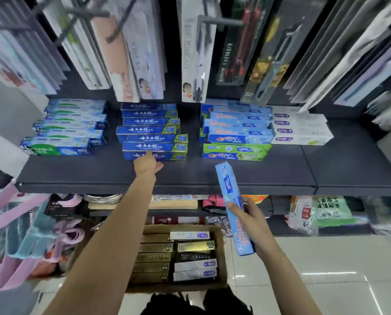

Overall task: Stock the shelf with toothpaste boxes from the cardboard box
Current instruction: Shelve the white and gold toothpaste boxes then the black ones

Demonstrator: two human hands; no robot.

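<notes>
My right hand (246, 214) grips a light blue toothpaste box (232, 201), which points up toward the shelf edge. My left hand (147, 163) reaches onto the dark shelf (121, 173), fingertips touching the front of the dark blue toothpaste stack (153, 130); it holds nothing. Other stacks lie on the shelf: Darlie boxes (69, 127) at left, Crest boxes (235, 133) right of centre, white boxes (301, 128) further right. On the floor below sits the cardboard box (221, 258) with gold and white toothpaste boxes inside.
Toothbrush packs (194, 53) hang on hooks above the shelf. A lower shelf (178, 212) holds assorted goods and bagged items (321, 212). Pink and teal bags (26, 235) hang at left. Tiled floor (314, 269) lies to the right.
</notes>
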